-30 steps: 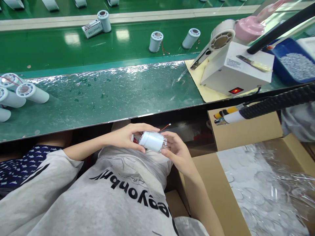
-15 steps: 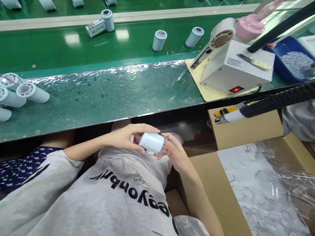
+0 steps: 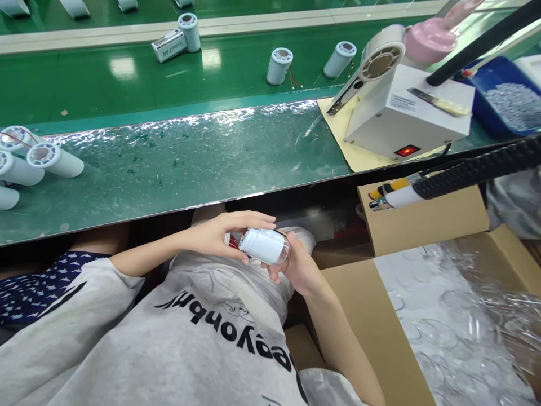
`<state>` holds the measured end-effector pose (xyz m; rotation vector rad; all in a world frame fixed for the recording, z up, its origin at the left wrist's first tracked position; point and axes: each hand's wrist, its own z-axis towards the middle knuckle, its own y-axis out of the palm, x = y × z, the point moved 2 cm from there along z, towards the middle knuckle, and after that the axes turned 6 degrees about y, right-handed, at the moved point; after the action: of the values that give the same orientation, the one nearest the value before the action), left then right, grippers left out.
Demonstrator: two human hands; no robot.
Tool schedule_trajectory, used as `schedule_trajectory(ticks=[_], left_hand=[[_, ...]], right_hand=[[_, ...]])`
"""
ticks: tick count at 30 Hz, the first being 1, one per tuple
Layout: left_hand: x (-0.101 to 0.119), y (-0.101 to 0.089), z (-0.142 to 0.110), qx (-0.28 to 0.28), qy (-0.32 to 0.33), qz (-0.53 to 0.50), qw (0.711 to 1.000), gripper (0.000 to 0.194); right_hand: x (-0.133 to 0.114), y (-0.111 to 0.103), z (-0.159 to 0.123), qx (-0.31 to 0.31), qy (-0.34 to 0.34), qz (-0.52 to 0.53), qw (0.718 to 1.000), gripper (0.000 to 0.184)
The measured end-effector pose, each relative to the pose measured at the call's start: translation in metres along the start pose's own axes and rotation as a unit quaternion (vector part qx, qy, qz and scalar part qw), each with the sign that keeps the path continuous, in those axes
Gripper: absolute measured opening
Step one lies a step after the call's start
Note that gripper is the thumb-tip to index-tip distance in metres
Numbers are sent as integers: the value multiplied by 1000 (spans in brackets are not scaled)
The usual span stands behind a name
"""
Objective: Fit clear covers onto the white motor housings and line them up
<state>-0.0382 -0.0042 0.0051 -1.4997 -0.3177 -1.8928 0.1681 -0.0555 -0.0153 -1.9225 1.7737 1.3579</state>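
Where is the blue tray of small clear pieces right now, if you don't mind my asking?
In the head view, the blue tray sits at the upper right, just right of the white box.

L hand (image 3: 226, 235): gripping, fingers (image 3: 253, 217) stretched fwd, thumb (image 3: 237, 255) lower, approx C-shape tbh
R hand (image 3: 298, 266): facing L hand, fingertips (image 3: 274, 276) curled below
L forearm (image 3: 152, 251): bare, almost horiz
R forearm (image 3: 341, 335): bare, slanting up n inward

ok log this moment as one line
left hand: grip on cylinder | right hand: at its clear end | box: open, at right
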Motion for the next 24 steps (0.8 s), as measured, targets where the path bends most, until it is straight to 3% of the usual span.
schedule_trajectory(ticks=[5,8,11,13,15,16,19,20,21,22,24], left_hand=[[1,2,1,11,11,12,1000,67],[6,4,2,18,-22,10,1000,61],[9,5,2,35,-86,-25,995,62],[10,5,1,52,-118,-58,990,65],[11,6,0,62,-140,-91,984,67],[11,7,0,63,-149,-106,981,68],[11,7,-1,54,-179,-122,975,71],[11,7,-1,50,-188,-117,974,72],[12,7,-1,44,-193,-111,974,74],[12,7,-1,38,-195,-107,974,75],[14,6,0,28,-183,-105,977,78]], right_hand=[[0,1,1,-23,45,12,999,79],[2,1,1,-24,45,-1,999,82],[4,-2,-2,8,-14,-51,999,80],[5,-6,-6,74,-105,-114,985,63],[3,-11,-11,146,-235,-211,937,31],[2,-12,-14,165,-309,-268,897,24],[-1,-10,-19,142,-498,-414,749,54],[-1,-9,-20,126,-530,-440,714,60],[-1,-9,-20,112,-540,-452,701,61],[-1,-9,-20,103,-533,-449,710,60],[-2,-11,-21,87,-478,-395,779,57]])
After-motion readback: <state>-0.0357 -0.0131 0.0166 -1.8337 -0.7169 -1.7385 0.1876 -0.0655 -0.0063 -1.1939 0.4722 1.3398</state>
